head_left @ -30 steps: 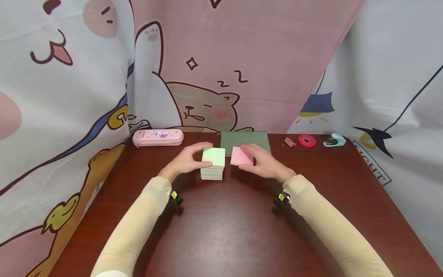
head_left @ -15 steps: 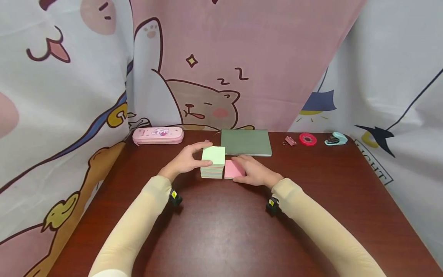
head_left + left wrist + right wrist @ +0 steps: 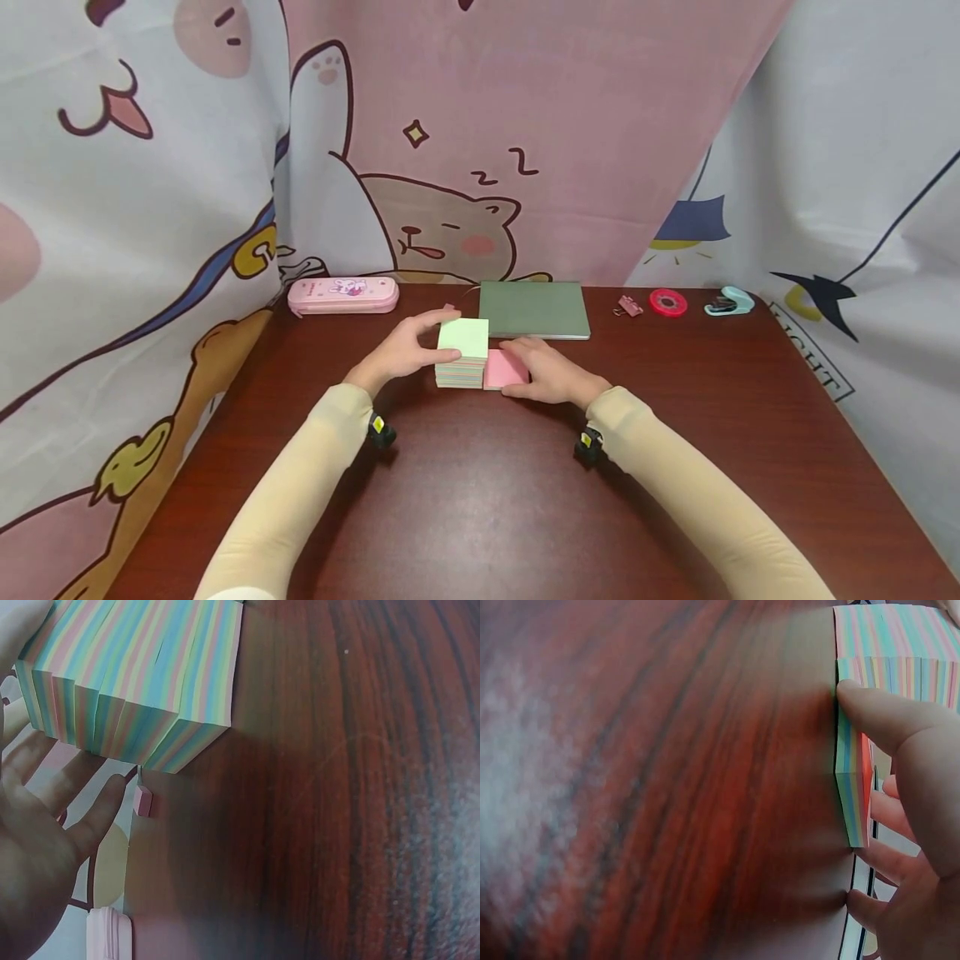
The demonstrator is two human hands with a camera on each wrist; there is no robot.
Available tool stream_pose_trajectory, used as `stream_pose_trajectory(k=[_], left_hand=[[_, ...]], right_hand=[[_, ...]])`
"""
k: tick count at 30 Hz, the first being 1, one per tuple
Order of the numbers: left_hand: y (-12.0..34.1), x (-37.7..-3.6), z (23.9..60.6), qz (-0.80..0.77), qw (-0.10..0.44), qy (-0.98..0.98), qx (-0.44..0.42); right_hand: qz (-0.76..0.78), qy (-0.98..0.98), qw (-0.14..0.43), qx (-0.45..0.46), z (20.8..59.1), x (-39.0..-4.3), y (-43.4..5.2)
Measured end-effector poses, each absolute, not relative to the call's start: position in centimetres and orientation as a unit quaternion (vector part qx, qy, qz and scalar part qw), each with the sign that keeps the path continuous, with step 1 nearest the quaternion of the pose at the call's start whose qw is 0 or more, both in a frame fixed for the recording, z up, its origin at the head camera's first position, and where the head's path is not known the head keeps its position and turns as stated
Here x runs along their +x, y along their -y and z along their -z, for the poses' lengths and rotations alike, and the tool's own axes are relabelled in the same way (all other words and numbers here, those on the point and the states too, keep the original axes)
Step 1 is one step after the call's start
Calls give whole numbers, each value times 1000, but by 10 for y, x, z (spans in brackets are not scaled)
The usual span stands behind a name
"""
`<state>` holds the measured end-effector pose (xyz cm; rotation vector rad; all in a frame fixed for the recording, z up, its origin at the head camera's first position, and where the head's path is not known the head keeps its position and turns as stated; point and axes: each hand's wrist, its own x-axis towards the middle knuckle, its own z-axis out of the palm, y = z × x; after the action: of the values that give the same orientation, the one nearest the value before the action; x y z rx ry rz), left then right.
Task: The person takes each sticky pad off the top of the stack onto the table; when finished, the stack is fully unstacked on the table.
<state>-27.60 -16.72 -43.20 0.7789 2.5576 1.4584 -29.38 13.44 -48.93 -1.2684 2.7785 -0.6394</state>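
A tall stack of sticky notes (image 3: 462, 340) with a pale green top stands on the table. My left hand (image 3: 401, 346) grips it from the left, thumb at the front and fingers behind. Its striped, many-coloured edges fill the upper part of the left wrist view. Against the stack's right side lies a much thinner sticky note pad (image 3: 504, 368), pink on top. My right hand (image 3: 555, 375) holds that pad between thumb and fingers. In the right wrist view the thumb (image 3: 900, 724) presses on the pad's near edge, with the tall stack just beyond.
A green notebook (image 3: 534, 310) lies behind the hands. Along the back edge are a pink pencil case (image 3: 342, 296), a pink binder clip (image 3: 628, 306), a red tape roll (image 3: 667, 302) and a light blue tape dispenser (image 3: 729, 302). A small pink block (image 3: 142, 801) sits behind the stack.
My right hand has brought the pink-topped pad from in front of the notebook down to the table, towards me and left against the tall stack. The left hand has stayed in place.
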Motion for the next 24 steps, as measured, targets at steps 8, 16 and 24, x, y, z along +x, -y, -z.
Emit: stream_pose_trajectory(k=[8,16,24], left_hand=[[165,-266,420,-482,41,-835,263],[164,-267,418,-480,38,-835,266],[167,-272,427,-497,43,-822,274]], right_hand=[[204,-892,13,-403,490,-293,-135],[210,-895,25,-392,487,-294,-135],[257,-896,-6,-362,458,-295,-117]])
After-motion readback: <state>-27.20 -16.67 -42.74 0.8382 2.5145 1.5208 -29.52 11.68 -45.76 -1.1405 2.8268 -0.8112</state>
